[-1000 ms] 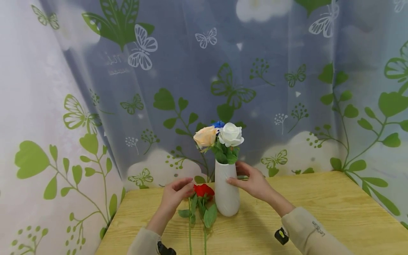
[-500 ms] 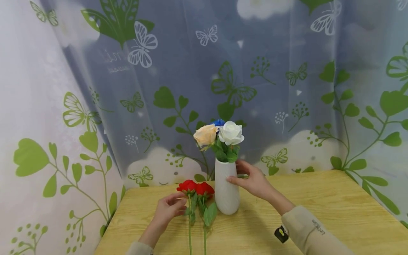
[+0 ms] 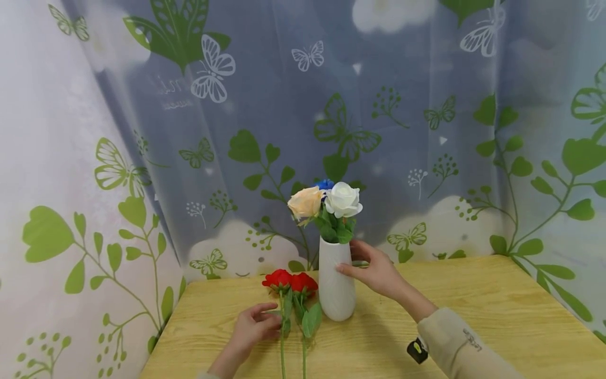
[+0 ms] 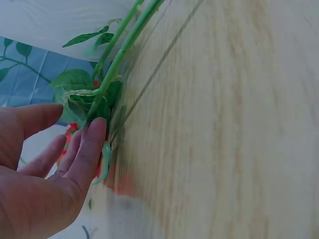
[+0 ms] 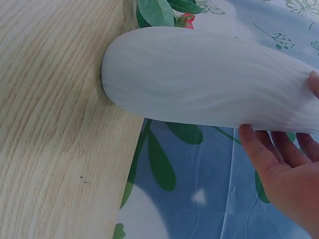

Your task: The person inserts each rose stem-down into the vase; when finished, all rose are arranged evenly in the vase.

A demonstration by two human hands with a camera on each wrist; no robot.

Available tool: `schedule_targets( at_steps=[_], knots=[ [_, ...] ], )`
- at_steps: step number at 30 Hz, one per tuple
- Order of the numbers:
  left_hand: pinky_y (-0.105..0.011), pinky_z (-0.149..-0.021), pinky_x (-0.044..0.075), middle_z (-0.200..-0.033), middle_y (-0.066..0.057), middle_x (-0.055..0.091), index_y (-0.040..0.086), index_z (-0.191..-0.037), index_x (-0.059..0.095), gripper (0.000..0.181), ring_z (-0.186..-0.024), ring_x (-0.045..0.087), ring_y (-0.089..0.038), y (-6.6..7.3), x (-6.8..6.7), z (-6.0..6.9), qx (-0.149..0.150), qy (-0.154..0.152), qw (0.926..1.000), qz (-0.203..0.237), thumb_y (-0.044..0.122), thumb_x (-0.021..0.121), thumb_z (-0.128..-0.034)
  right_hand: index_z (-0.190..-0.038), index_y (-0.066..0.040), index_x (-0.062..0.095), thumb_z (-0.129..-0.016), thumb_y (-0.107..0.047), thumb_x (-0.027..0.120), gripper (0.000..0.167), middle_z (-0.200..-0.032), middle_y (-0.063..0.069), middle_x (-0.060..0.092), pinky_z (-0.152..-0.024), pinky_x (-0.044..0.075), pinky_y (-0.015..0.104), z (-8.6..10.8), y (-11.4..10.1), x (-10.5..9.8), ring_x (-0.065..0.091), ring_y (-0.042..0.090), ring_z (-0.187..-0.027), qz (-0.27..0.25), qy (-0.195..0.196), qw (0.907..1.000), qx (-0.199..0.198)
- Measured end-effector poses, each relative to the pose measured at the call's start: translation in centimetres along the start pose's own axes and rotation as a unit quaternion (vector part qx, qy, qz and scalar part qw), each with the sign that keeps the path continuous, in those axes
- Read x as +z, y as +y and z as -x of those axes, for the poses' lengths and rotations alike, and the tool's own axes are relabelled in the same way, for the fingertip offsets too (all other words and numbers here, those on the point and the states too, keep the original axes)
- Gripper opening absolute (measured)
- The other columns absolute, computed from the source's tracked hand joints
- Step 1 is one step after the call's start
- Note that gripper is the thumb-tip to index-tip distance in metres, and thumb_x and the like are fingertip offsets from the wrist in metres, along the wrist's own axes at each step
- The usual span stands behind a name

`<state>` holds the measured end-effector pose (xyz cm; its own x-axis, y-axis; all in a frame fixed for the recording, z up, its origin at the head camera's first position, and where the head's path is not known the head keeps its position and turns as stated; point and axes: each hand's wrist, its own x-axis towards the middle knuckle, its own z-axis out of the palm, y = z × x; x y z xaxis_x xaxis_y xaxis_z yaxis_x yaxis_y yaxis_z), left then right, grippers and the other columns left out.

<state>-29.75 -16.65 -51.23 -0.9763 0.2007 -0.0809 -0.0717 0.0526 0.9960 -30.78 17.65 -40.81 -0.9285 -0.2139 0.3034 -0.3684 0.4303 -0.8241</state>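
Head view: a white vase (image 3: pixel 337 284) stands upright on a wooden table (image 3: pixel 464 316), holding a peach flower (image 3: pixel 305 202), a white flower (image 3: pixel 343 199) and a blue flower (image 3: pixel 325 184) mostly hidden behind them. By the look of it, three flowers are placed and two are not: one red flower (image 3: pixel 277 278) and a second red flower (image 3: pixel 304 283) lie side by side, left of the vase. The right hand (image 3: pixel 376 271) holds the vase near its neck, thumb in front, fingers behind. The left hand (image 3: pixel 252 327) is beside the nearer stem, thumb and fingers apart and loosely bent; whether its fingertips touch the stem, I cannot tell. Green leaves (image 3: pixel 311 319) crowd the stems and may hamper a grip. Behind hangs a patterned curtain (image 3: pixel 265 105).
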Motion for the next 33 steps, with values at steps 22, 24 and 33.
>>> schedule_targets(
  at_steps=[22,24,33],
  knots=[
    [-0.039,-0.075,0.068,-0.104,-0.011,0.076,-0.015,-0.144,0.051,0.054,-0.086,0.074,-0.016,-1.3,0.5,0.0,-0.015,-0.022,0.9996,-0.006,-0.003,0.072,-0.0955,-0.157,-0.012,0.048,-0.095,-0.038,0.080,0.074,-0.146,0.015,0.063,-0.103,0.059,0.052,0.0,0.2,0.0,0.063,0.036,-0.131,-0.002,-0.001,1.0000,-0.001],
    [-0.038,-0.075,0.068,-0.104,-0.011,0.076,-0.014,-0.144,0.050,0.054,-0.085,0.075,-0.016,-1.5,0.5,-0.1,-0.017,-0.028,0.9995,-0.003,-0.003,0.071,-0.0954,-0.157,-0.012,0.048,-0.095,-0.038,0.080,0.074,-0.146,0.015,0.063,-0.103,0.059,0.052,0.0,0.2,0.0,0.063,0.036,-0.131,-0.003,0.000,1.0000,-0.002],
    [-0.035,-0.076,0.068,-0.104,-0.010,0.075,-0.014,-0.149,0.046,0.059,-0.085,0.074,-0.015,-1.6,0.4,-0.1,-0.047,-0.045,0.9978,0.009,-0.002,0.070,-0.0968,-0.157,-0.012,0.048,-0.095,-0.039,0.080,0.074,-0.146,0.015,0.063,-0.102,0.060,0.051,0.0,0.1,0.0,0.064,0.036,-0.131,-0.005,0.000,1.0000,-0.001]
  ],
)
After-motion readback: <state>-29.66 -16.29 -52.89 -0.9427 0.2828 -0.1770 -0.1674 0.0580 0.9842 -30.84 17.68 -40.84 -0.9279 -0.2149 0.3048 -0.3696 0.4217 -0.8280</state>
